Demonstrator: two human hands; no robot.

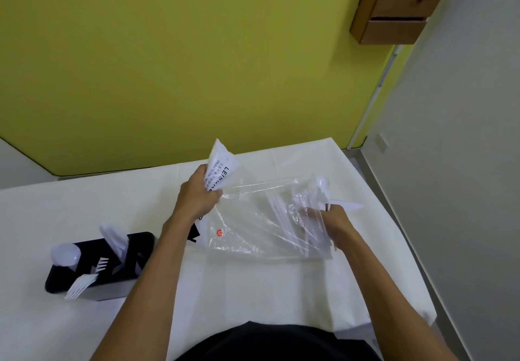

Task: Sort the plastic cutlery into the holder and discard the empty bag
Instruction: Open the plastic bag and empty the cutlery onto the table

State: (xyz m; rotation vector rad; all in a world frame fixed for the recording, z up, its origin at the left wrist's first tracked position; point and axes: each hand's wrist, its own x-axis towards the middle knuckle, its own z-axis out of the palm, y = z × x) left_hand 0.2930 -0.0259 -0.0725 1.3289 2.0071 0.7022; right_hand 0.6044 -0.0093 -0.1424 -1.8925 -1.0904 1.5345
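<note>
1. centrally, a clear plastic bag (253, 220) is stretched between two hands above the white table (253, 290).
2. the left hand (197, 194) grips the bag's printed end, fingers curled round the bunched film, with that end sticking up.
3. the right hand (339, 227) clutches the opposite end of the bag, fingers closed on the film; whether it also pinches cutlery handles i cannot tell.
4. a white spoon (323, 183) and a white knife (349, 206) stick out just beyond the right hand, and more pale cutlery shows blurred through the film.
5. the black holder (140, 245) stands on the table well to the left, apart from the bag.
6. in it, forks (80, 286) lean out at the near end, a spoon bowl (65, 253) rises beside them, and flat white pieces (114, 236) stand in the middle.
</note>
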